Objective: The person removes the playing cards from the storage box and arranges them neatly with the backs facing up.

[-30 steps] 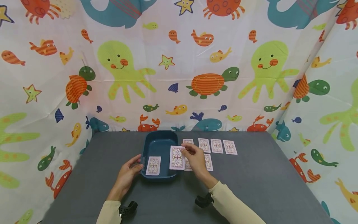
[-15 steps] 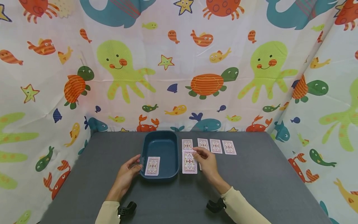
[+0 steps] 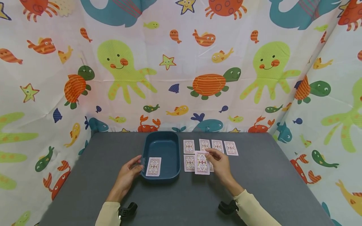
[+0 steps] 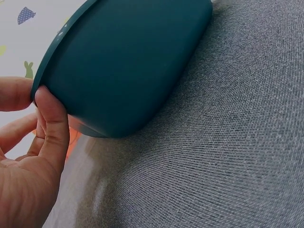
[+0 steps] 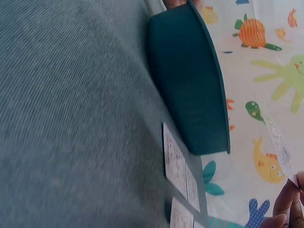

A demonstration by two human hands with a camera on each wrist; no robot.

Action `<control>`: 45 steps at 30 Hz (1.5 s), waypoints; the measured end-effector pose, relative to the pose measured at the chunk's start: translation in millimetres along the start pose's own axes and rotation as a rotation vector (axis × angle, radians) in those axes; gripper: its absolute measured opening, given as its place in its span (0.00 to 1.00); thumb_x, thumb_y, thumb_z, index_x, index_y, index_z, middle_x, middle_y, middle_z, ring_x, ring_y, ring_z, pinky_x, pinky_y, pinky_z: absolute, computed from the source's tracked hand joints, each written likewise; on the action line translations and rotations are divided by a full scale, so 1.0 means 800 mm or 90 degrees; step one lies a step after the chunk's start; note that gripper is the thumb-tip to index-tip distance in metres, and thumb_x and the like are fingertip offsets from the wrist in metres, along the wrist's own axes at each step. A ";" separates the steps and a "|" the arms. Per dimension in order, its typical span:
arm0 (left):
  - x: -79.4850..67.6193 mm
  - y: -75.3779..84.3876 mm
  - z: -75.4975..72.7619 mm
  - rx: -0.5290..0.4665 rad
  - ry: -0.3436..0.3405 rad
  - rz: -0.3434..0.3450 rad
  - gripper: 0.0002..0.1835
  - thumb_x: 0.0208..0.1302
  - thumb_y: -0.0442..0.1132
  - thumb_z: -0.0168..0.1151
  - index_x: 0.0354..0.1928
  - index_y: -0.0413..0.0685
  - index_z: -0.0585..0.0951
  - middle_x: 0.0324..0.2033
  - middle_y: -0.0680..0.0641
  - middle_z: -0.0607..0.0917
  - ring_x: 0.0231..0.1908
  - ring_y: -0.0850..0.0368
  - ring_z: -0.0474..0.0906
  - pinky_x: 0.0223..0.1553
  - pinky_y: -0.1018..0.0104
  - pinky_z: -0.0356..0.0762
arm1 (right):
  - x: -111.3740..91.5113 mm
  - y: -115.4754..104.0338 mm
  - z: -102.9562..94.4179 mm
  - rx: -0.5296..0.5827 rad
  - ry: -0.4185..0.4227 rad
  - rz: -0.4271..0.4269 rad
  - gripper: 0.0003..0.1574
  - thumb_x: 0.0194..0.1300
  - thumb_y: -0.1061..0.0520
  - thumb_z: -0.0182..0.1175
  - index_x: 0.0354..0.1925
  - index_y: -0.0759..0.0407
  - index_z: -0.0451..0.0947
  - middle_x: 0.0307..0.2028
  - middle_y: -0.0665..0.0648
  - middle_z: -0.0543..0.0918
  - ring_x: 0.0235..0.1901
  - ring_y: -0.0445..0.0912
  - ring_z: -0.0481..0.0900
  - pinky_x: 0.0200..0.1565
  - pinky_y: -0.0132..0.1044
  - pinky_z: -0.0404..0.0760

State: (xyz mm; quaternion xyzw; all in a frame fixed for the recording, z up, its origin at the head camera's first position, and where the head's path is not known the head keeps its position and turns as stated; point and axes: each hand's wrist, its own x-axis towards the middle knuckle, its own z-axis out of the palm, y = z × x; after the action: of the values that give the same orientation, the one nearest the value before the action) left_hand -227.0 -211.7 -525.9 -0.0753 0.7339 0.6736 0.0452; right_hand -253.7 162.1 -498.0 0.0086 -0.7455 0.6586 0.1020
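My left hand [image 3: 126, 176] pinches the left rim of a dark blue rectangular tray [image 3: 167, 153]; the left wrist view shows its thumb [image 4: 53, 126] against the outer wall. One playing card [image 3: 153, 166] lies back up inside the tray, at the near left. My right hand [image 3: 221, 165] pinches another playing card [image 3: 202, 164] by its right edge. That card hangs above the table, to the right of the tray, and partly covers a card in the near row. In the right wrist view the held card [image 5: 281, 147] is seen almost edge-on.
More cards lie back up right of the tray: a far row with a card [image 3: 189, 146] at its left end and a card [image 3: 231, 148] at its right, and a near row with a card [image 3: 189, 163]. A sea-animal curtain [image 3: 181, 94] borders the grey table [image 3: 169, 204].
My right hand has carried the held card rightward, from over the tray's right edge to over the near row of cards. My left hand stays at the tray's rim.
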 end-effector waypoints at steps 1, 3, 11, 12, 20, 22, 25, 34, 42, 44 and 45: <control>0.000 0.000 0.000 0.000 0.000 -0.001 0.28 0.69 0.35 0.56 0.70 0.52 0.67 0.61 0.43 0.68 0.52 0.54 0.72 0.51 0.68 0.73 | 0.001 0.001 -0.003 -0.003 0.004 0.001 0.16 0.64 0.60 0.65 0.49 0.66 0.82 0.36 0.60 0.83 0.33 0.37 0.80 0.38 0.28 0.78; 0.000 0.000 0.001 -0.002 -0.003 -0.001 0.28 0.69 0.35 0.57 0.70 0.52 0.67 0.61 0.43 0.68 0.52 0.54 0.72 0.51 0.68 0.73 | 0.002 0.003 -0.010 -0.010 0.010 0.002 0.16 0.63 0.60 0.66 0.49 0.66 0.82 0.36 0.60 0.83 0.33 0.37 0.80 0.38 0.27 0.77; 0.000 0.001 0.002 -0.004 -0.006 0.001 0.28 0.69 0.36 0.57 0.70 0.54 0.68 0.61 0.44 0.68 0.52 0.53 0.72 0.51 0.69 0.73 | 0.008 0.015 -0.031 -0.016 0.023 0.001 0.17 0.63 0.61 0.65 0.49 0.67 0.82 0.34 0.56 0.83 0.33 0.36 0.80 0.38 0.26 0.78; 0.001 0.001 0.002 -0.004 -0.006 0.001 0.28 0.69 0.36 0.57 0.70 0.54 0.68 0.61 0.44 0.68 0.52 0.53 0.72 0.51 0.68 0.73 | 0.009 0.017 -0.034 -0.018 0.024 0.004 0.17 0.63 0.61 0.65 0.50 0.67 0.81 0.34 0.55 0.83 0.33 0.35 0.79 0.38 0.26 0.78; 0.003 0.003 0.002 0.001 -0.011 0.002 0.28 0.70 0.36 0.57 0.70 0.55 0.68 0.62 0.44 0.68 0.54 0.51 0.71 0.54 0.66 0.72 | 0.016 0.028 -0.054 -0.039 0.030 0.027 0.23 0.63 0.58 0.67 0.53 0.70 0.78 0.35 0.56 0.86 0.34 0.34 0.80 0.39 0.26 0.77; 0.003 0.003 0.002 0.001 -0.010 0.000 0.27 0.70 0.36 0.57 0.70 0.55 0.68 0.62 0.44 0.68 0.54 0.51 0.71 0.53 0.66 0.72 | 0.017 0.030 -0.058 -0.058 0.029 0.035 0.23 0.63 0.58 0.67 0.53 0.70 0.78 0.35 0.57 0.86 0.33 0.34 0.80 0.38 0.26 0.77; 0.003 0.003 0.002 0.000 -0.009 -0.001 0.27 0.70 0.36 0.57 0.70 0.55 0.68 0.62 0.44 0.68 0.53 0.52 0.71 0.53 0.66 0.72 | 0.019 0.033 -0.064 -0.086 0.028 0.046 0.21 0.63 0.58 0.66 0.52 0.68 0.79 0.37 0.59 0.87 0.33 0.34 0.80 0.38 0.26 0.77; 0.001 0.001 0.001 0.000 -0.003 0.001 0.27 0.69 0.36 0.57 0.70 0.54 0.68 0.60 0.44 0.68 0.52 0.53 0.72 0.52 0.69 0.73 | 0.027 0.047 -0.079 -0.108 0.029 0.068 0.19 0.64 0.58 0.66 0.50 0.66 0.80 0.36 0.54 0.88 0.33 0.33 0.79 0.37 0.26 0.76; -0.003 0.001 0.000 0.009 -0.003 -0.007 0.27 0.70 0.37 0.56 0.70 0.56 0.67 0.62 0.45 0.68 0.56 0.51 0.70 0.56 0.65 0.71 | 0.035 0.056 -0.088 -0.170 0.033 0.112 0.17 0.64 0.55 0.65 0.49 0.63 0.81 0.36 0.57 0.88 0.31 0.35 0.78 0.37 0.28 0.73; -0.003 0.001 0.000 0.008 -0.004 -0.005 0.27 0.70 0.37 0.56 0.71 0.55 0.67 0.62 0.44 0.68 0.55 0.51 0.70 0.55 0.65 0.71 | 0.039 0.060 -0.090 -0.181 0.031 0.122 0.17 0.64 0.55 0.65 0.49 0.62 0.81 0.35 0.57 0.88 0.32 0.36 0.78 0.37 0.28 0.73; -0.002 0.001 0.000 0.004 -0.003 -0.005 0.27 0.70 0.37 0.56 0.70 0.55 0.67 0.62 0.44 0.68 0.55 0.51 0.71 0.54 0.66 0.72 | 0.040 0.062 -0.092 -0.189 0.027 0.127 0.17 0.65 0.54 0.65 0.49 0.62 0.81 0.35 0.57 0.88 0.32 0.36 0.78 0.36 0.29 0.74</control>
State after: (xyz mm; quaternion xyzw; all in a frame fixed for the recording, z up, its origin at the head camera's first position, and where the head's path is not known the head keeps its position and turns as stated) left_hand -225.6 -211.3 -524.7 -0.0765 0.7354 0.6714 0.0502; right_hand -282.2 244.7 -533.5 -0.0944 -0.8292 0.5484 0.0521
